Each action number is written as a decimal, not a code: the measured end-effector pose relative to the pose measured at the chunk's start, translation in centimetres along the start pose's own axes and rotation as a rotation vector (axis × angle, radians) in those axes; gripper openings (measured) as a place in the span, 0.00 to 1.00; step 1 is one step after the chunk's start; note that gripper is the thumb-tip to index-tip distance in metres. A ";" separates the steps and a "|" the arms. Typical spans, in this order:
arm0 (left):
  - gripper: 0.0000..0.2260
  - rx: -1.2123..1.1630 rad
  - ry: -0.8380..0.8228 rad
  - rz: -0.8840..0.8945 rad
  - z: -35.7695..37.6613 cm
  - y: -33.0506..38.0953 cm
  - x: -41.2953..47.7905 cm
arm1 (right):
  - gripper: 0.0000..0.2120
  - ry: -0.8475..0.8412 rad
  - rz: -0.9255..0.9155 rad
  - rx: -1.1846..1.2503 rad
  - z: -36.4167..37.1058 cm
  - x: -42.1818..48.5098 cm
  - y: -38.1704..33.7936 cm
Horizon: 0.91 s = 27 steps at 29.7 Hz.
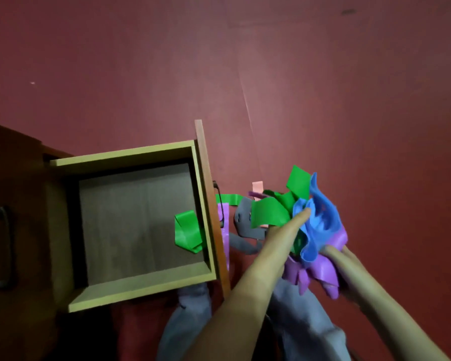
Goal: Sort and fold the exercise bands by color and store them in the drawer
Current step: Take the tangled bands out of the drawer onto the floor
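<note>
Floor (297, 74): dark red, smooth, filling the view from 9 through 3 o'clock; thin pale line running across it near centre.
Cabinet (16, 178): dark wood, sitting at 9 o'clock.
Drawer (146, 282): standing pulled out at 8 o'clock; pale walls, grey-brown bottom.
Green band (186, 231): lying crumpled inside the drawer, against its front wall.
Band bundle (318, 220): green, blue and purple tangle, being held above the floor at 4 o'clock, right of the drawer front.
Left hand (284, 230): reaching into the bundle, one digit lying straight on the blue; rest hidden, can't tell the grip.
Right hand (341, 264): pinching the purple part, thumb on top.
Purple band (225, 230), grey band (245, 233): trailing between drawer front and bundle.
</note>
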State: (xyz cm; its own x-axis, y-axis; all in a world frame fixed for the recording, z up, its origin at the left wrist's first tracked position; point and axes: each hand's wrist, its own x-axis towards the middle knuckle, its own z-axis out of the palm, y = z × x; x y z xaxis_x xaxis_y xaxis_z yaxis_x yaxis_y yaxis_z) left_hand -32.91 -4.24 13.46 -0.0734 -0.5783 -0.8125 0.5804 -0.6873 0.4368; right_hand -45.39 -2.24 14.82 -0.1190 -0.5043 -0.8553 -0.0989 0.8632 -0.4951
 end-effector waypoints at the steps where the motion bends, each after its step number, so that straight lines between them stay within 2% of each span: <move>1: 0.12 0.050 0.022 -0.018 -0.1 -0.2 0.3 | 0.06 -0.020 -0.024 -0.026 -0.2 0.9 0.1; 3: 0.19 0.090 0.038 -0.015 -0.2 -0.7 1.1 | 0.06 -0.040 0.000 -0.107 -0.6 2.5 0.1; 4: 0.22 0.161 0.044 -0.033 -0.2 -1.0 1.7 | 0.09 -0.033 0.029 -0.149 -0.8 3.4 -0.1; 7: 0.33 0.434 0.083 -0.123 0.0 -1.1 2.4 | 0.38 -0.052 0.087 -0.260 -1.5 6.0 -0.3; 8: 0.34 0.472 0.126 -0.116 0.3 -0.8 2.5 | 0.42 -0.046 0.073 -0.334 -1.8 6.8 -0.9; 10: 0.25 0.438 0.278 0.000 -0.1 -0.9 3.1 | 0.34 -0.014 0.036 -0.459 -2.3 7.6 -1.2; 12: 0.14 0.427 0.458 0.202 -0.9 -1.1 2.9 | 0.24 -0.011 0.043 -0.480 -3.1 8.3 -1.2; 16: 0.12 0.630 0.695 0.615 -5.6 0.1 1.8 | 0.07 -0.026 0.085 -0.472 -3.8 8.0 -0.1; 17: 0.13 0.655 0.752 0.661 -7.1 0.6 1.7 | 0.05 -0.034 0.099 -0.476 -3.7 8.0 0.5; 19: 0.13 0.652 0.884 0.553 -10.4 1.2 2.1 | 0.05 -0.048 0.128 -0.496 -3.0 7.8 1.4; 21: 0.16 0.711 0.952 0.270 -14.0 1.2 3.3 | 0.10 -0.084 0.152 -0.483 -2.1 8.4 2.5; 23: 0.24 0.863 0.892 -0.021 -17.2 0.4 4.7 | 0.12 -0.127 0.162 -0.478 -1.1 8.9 4.1; 25: 0.30 1.010 0.812 -0.096 -19.0 0.1 6.0 | 0.10 -0.156 0.161 -0.479 0.0 9.5 5.1; 27: 0.30 1.114 0.757 -0.029 -20.2 -0.4 8.2 | 0.09 -0.189 0.154 -0.499 1.1 10.6 6.6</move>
State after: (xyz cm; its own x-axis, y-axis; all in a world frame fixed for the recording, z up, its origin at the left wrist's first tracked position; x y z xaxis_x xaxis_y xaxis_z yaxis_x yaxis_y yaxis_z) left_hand -17.33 0.21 -1.19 0.5981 -0.4234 -0.6805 -0.4033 -0.8927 0.2010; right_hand -46.19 -1.82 2.31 0.0057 -0.3199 -0.9474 -0.5556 0.7867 -0.2690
